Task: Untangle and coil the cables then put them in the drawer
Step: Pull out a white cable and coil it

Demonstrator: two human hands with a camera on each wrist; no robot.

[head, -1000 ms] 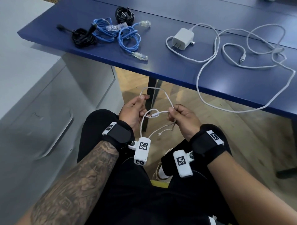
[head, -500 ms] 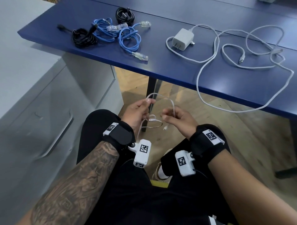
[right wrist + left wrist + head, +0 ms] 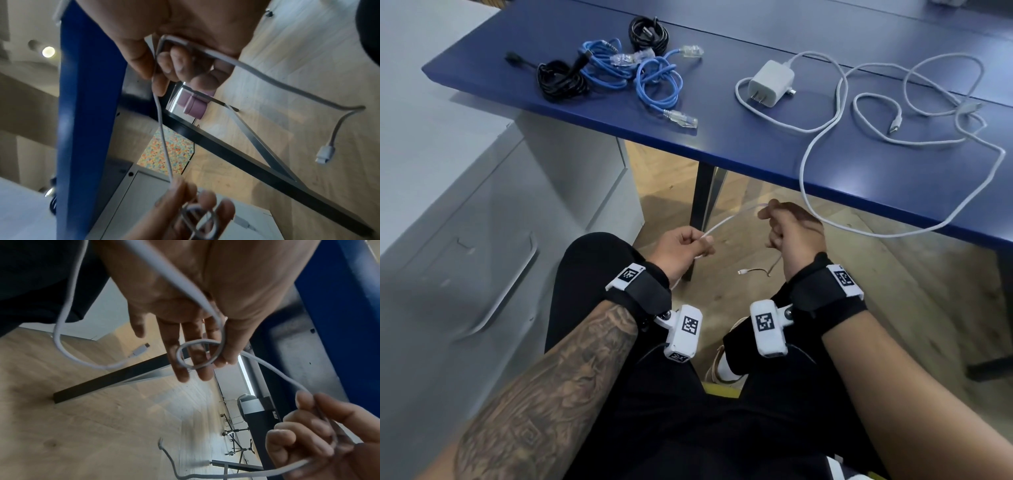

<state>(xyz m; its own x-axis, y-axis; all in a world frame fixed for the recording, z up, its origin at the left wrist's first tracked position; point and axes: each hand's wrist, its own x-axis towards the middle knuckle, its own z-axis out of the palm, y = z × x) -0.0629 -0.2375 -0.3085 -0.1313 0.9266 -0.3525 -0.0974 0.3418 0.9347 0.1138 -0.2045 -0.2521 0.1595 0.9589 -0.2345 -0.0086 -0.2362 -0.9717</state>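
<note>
Your left hand (image 3: 681, 248) pinches the thin white cable (image 3: 729, 219) between thumb and forefinger, and the left wrist view shows a small round loop of it lying across your other, fairly straight fingers (image 3: 180, 356). Your right hand (image 3: 791, 233) is curled into a fist around the same smooth, rubbery cord, so a short stretch runs taut between the two hands above your lap. From the right fist a kinked tail hangs down, ending in a small flat white plug (image 3: 325, 154). Ahead lies the matte blue table (image 3: 722, 137) — on it a boxy white charger (image 3: 770, 84) with its long cord (image 3: 893, 137) sprawled in loose curves, blue network cables (image 3: 654, 78) in tangled rings with clear plastic ends, and two black cable bundles (image 3: 561, 82). At your left stands a grey metal cabinet with a closed drawer (image 3: 482, 274) and a curved bar handle (image 3: 506, 294).
</note>
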